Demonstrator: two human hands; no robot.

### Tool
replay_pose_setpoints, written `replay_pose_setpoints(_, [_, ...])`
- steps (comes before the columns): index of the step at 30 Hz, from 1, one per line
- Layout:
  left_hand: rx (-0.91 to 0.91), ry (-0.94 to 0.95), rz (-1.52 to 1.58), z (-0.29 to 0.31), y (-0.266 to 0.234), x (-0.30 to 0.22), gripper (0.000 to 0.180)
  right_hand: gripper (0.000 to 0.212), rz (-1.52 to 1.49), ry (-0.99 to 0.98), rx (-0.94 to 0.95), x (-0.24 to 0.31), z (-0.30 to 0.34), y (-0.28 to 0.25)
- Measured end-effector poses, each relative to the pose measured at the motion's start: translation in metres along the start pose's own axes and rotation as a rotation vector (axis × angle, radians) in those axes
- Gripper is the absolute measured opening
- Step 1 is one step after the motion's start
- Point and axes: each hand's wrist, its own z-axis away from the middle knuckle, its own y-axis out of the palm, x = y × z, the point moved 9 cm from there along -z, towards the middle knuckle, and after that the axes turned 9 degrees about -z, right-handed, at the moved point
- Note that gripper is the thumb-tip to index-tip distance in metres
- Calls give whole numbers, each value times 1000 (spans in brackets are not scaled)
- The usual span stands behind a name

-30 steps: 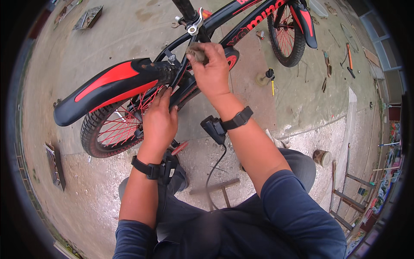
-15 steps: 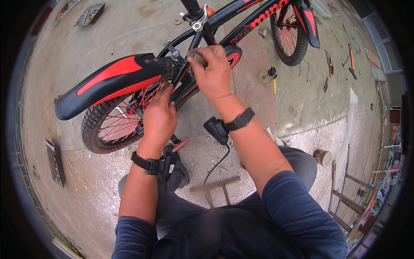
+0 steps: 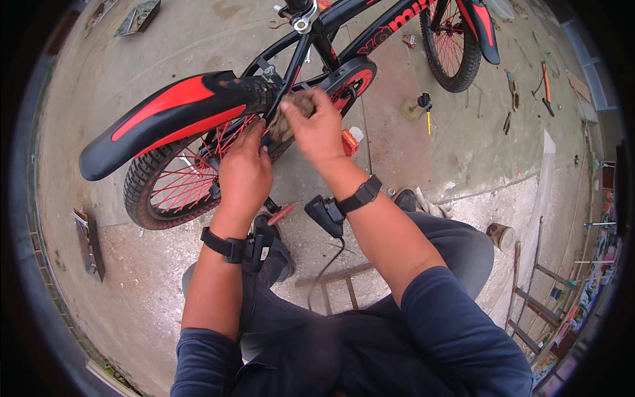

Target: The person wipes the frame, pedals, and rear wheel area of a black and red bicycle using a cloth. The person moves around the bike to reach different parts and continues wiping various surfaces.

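Observation:
A black and red bicycle [image 3: 370, 40] stands on concrete in front of me. Its rear wheel [image 3: 175, 182] has red spokes under a black and red mudguard [image 3: 165, 112]. My right hand [image 3: 321, 126] grips a dirty brownish rag [image 3: 288, 122] pressed against the black frame tube [image 3: 294, 76] by the chain guard. My left hand [image 3: 245, 172] rests against the rear wheel's spokes and frame stay, fingers bent, holding the bicycle steady. Both wrists wear black bands.
A red pedal [image 3: 281, 213] hangs near my knees. A screwdriver with yellow handle [image 3: 426, 109] and other hand tools [image 3: 546, 83] lie on the concrete to the right. A small tin [image 3: 499, 235] and a metal ladder frame [image 3: 542, 298] are at right. Metal scraps [image 3: 89, 241] lie left.
The bicycle and both hands sit lower in the picture as my head tilted. My right hand has slid the rag down the frame tube toward the rear wheel.

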Motion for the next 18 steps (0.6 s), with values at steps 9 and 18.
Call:
replay_pose_setpoints(9, [15,-28,3,-1,0,1,45,21,227,-483,-2,96,-18,-13])
replay_pose_setpoints(18, [-22,-1,6,1,1,0,46,13,688,-734,208,105,-4,32])
